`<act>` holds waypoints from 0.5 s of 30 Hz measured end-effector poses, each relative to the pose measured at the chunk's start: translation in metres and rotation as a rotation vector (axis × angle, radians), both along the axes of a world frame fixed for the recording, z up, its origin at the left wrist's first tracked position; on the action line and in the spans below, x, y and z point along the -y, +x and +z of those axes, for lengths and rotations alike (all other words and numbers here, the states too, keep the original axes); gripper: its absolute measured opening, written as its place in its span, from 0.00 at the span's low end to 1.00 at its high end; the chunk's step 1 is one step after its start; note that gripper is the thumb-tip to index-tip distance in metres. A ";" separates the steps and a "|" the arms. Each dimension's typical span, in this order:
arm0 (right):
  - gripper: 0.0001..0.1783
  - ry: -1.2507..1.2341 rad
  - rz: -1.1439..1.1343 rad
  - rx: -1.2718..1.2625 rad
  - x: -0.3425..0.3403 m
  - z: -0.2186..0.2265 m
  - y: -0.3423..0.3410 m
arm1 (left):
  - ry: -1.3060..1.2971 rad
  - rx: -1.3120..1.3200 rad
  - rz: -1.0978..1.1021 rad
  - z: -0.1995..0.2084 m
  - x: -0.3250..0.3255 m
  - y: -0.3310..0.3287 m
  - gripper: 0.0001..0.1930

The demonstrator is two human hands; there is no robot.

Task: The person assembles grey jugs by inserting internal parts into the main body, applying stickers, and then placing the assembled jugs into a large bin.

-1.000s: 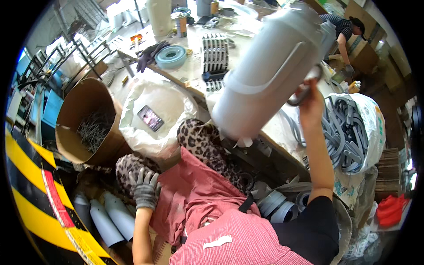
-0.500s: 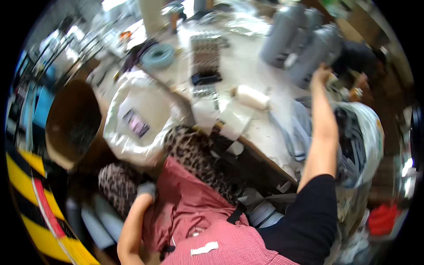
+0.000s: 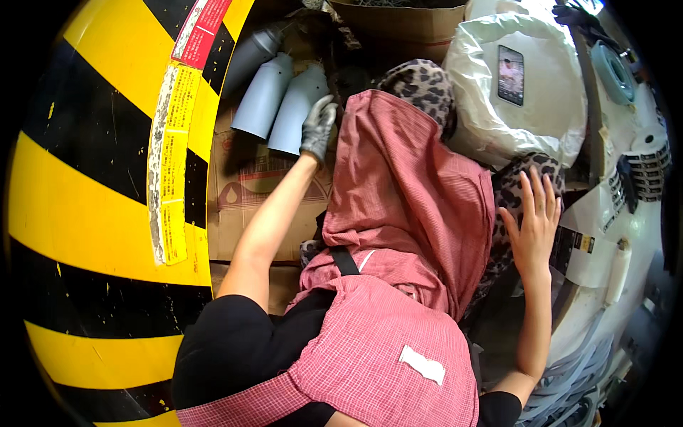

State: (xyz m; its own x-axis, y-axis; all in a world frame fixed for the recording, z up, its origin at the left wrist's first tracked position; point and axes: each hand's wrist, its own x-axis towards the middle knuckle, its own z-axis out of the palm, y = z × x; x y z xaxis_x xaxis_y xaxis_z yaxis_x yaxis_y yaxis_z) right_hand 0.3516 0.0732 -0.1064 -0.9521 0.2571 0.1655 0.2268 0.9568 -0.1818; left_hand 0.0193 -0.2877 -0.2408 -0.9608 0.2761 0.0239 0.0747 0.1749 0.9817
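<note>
Bottles [image 3: 297,114]: three by my left hand [image 3: 319,128], none lifted yet.
Left hand: curled; I can't tell if gripping.
Right hand [image 3: 535,228]: empty, fingers wide.

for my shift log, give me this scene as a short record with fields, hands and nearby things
left hand: gloved, beside the rightmost grey container; contact unclear
right hand: bare, fingers spread, holding nothing, at the patterned trouser leg
grey containers: three side by side, leftmost darker
phone: screen up, inside the rim of the white bag
far left: yellow-and-black striped panel
</note>
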 end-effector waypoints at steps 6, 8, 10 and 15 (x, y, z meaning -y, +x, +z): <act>0.35 -0.055 -0.024 0.166 0.061 -0.032 -0.018 | 0.643 0.751 0.797 -0.083 0.126 -0.032 0.33; 0.23 -0.028 0.055 0.254 0.070 -0.029 -0.029 | 0.813 0.842 0.628 -0.104 0.174 -0.045 0.33; 0.17 -0.159 0.049 0.051 0.059 -0.028 -0.032 | 0.707 0.759 0.636 -0.117 0.185 -0.061 0.34; 0.31 -0.022 -0.333 -0.166 -0.004 0.031 0.031 | 0.297 0.199 0.497 -0.061 0.145 0.002 0.30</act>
